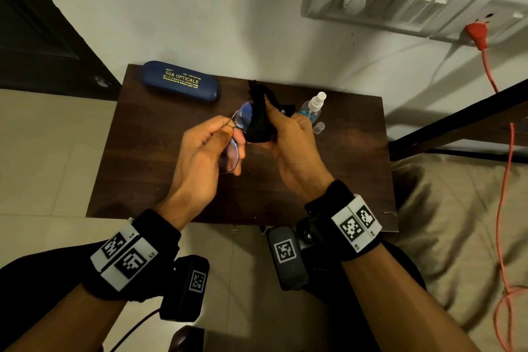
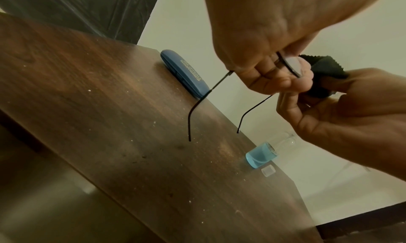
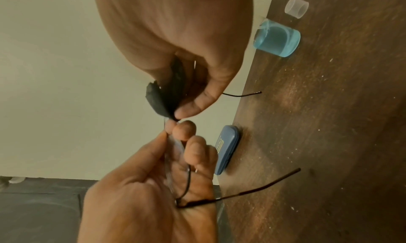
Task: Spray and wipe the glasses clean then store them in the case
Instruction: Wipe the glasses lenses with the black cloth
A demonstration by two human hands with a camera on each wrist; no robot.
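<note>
Thin-framed round glasses (image 1: 238, 126) hang above the dark wooden table (image 1: 160, 168). My left hand (image 1: 211, 143) pinches their near lens and frame, and both temples (image 2: 198, 104) point down at the tabletop. My right hand (image 1: 283, 134) pinches a black cloth (image 1: 260, 114) folded over the far lens. In the right wrist view the black cloth (image 3: 167, 95) sits between thumb and fingers, just above the left hand (image 3: 175, 159). The blue glasses case (image 1: 180, 80) lies shut at the table's back left corner. A spray bottle (image 1: 313, 107) of blue liquid stands behind my right hand.
A small clear cap (image 1: 319, 128) lies on the table beside the bottle. A wall with a switch panel (image 1: 400, 0) runs behind the table, and an orange cable (image 1: 503, 180) hangs at the right over a bed. A dark door (image 1: 43, 23) stands at the left.
</note>
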